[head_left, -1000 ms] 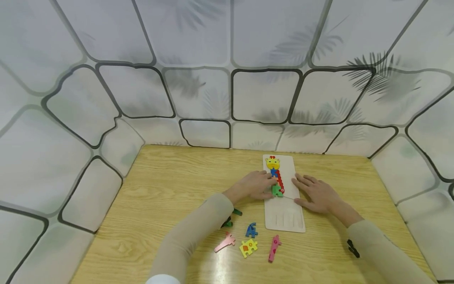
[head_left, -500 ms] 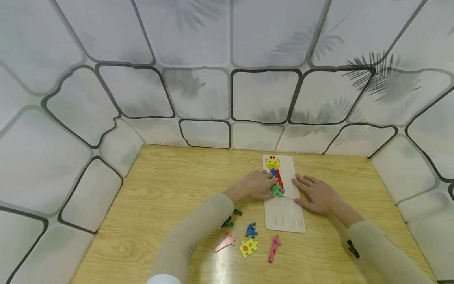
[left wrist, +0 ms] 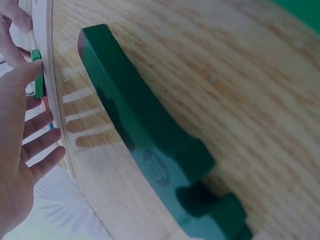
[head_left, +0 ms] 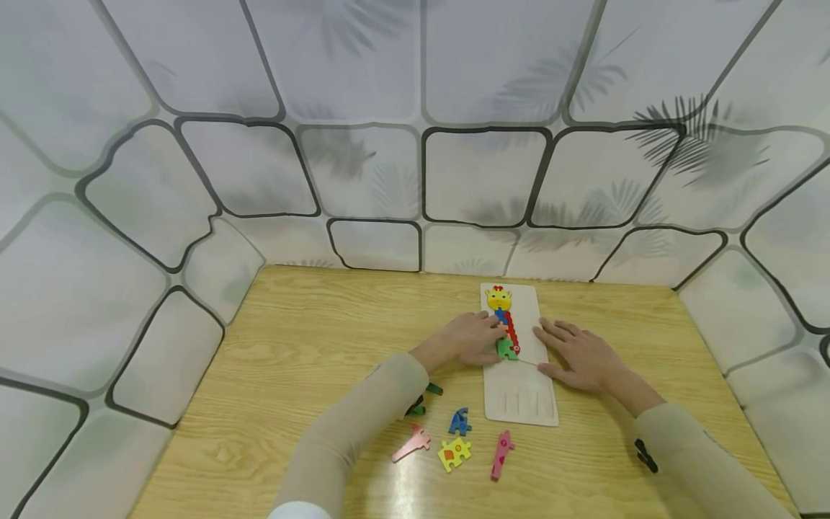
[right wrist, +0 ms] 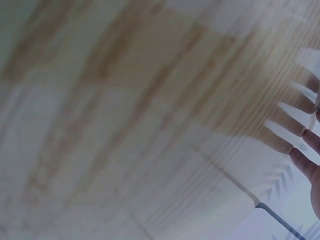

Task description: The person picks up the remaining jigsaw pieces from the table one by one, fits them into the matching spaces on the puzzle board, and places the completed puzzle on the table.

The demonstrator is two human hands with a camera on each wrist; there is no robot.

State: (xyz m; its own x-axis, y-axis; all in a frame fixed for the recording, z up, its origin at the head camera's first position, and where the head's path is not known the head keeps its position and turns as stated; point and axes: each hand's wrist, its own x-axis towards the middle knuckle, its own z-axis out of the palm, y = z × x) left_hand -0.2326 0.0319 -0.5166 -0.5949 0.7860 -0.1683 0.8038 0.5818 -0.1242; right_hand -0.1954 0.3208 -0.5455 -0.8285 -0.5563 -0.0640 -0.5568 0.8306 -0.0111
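A pale puzzle board (head_left: 528, 386) lies on the table, with a partly assembled giraffe puzzle on its upper half. The yellow giraffe head (head_left: 499, 300) tops a column with a blue piece, an orange one, a green puzzle piece (head_left: 506, 350) and a red scalloped edge (head_left: 512, 333). From the left, my left hand (head_left: 468, 339) reaches over this column and partly hides it. In the left wrist view its fingers are spread loosely, the thumb at the green piece's edge (left wrist: 38, 80). My right hand (head_left: 583, 358) rests along the board's right edge, fingers extended.
Loose pieces lie nearer the person: blue (head_left: 460, 422), yellow (head_left: 454, 453), light pink (head_left: 411, 442) and dark pink (head_left: 501, 455). A dark green piece (left wrist: 145, 130) lies beside the left forearm, partly covered by the sleeve. Patterned walls (head_left: 376, 245) enclose the table.
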